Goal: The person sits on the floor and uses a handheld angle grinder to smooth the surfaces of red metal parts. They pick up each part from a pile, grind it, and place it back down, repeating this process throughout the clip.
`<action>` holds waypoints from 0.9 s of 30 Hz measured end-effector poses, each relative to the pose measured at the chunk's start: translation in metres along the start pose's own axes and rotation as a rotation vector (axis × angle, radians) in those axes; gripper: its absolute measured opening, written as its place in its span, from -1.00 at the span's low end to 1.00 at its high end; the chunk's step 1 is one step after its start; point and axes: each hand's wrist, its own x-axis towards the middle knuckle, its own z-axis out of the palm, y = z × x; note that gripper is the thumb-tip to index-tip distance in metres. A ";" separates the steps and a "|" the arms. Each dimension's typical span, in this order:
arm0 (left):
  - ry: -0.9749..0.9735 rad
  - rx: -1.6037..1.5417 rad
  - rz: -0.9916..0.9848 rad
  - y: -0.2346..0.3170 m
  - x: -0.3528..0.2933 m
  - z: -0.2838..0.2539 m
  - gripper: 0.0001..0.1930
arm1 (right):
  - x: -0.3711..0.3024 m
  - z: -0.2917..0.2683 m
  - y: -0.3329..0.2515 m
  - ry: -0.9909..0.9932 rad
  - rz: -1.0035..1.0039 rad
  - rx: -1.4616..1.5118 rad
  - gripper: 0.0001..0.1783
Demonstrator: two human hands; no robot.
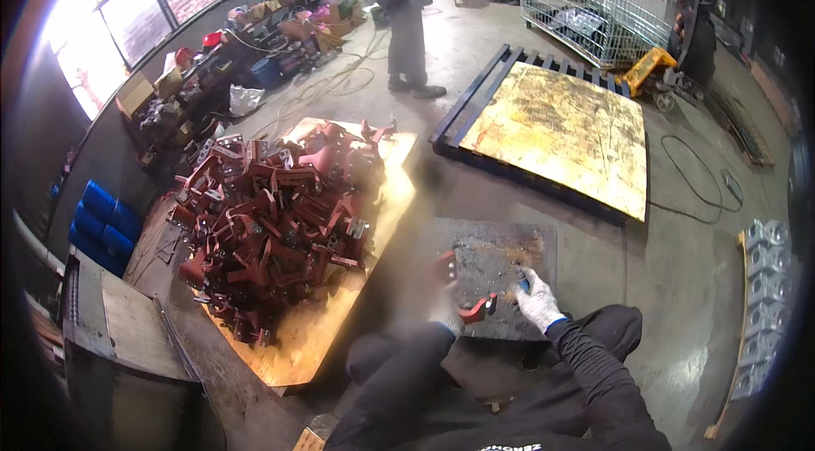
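The red bracket likely needed steadying, the right hand curled round a blue item, the left hand unreadable.

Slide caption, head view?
Gloved left hand and right hand flank a red part over a dark plate, near heaped red parts.

The head view comes from the left of two fisheye cameras worn side by side, facing steeply down and forward over the lap, picture upright. The dark sleeves are nearest, entering from below; the left grip, right grip and low surface lie close, just beyond. The wide lens also takes in the distant wire cage cart, bending straight edges toward its dark rim.
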 end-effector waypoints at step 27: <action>0.201 -0.262 -0.078 0.079 -0.013 0.043 -0.70 | -0.003 -0.044 -0.133 -0.216 -0.173 -0.370 -0.59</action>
